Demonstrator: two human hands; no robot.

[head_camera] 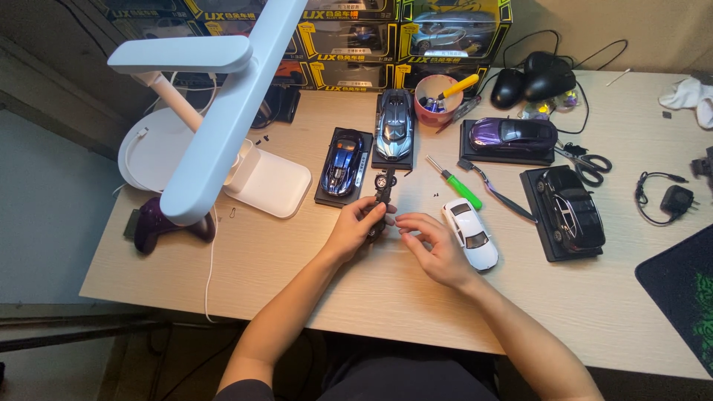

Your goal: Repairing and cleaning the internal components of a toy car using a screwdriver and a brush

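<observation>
Holding a dark model-car chassis (381,199) upright over the middle of the tabletop (312,275), the left hand (355,226) has its fingers closed around the lower end; a small wheel shows at the upper end. Right hand (434,245) sits just beside it, fingers loosely curled, thumb and fingertips drawn together near the chassis base; whether they pinch anything is too small to tell.

White toy car (470,233) lies just right of the right hand. Green-handled screwdriver (455,183) rests beyond it, next to a pair of dark tweezers (496,191). Farther back: blue model car (343,163) on a black base, silver-blue model car (394,123) likewise, purple model car (512,135) on its base. Black model car (572,208) on a base stands to the right, scissors (587,163) near it. Pink cup (437,100) holds tools. White desk lamp (215,111) stands on the left side, purple game controller (160,223) below it.
</observation>
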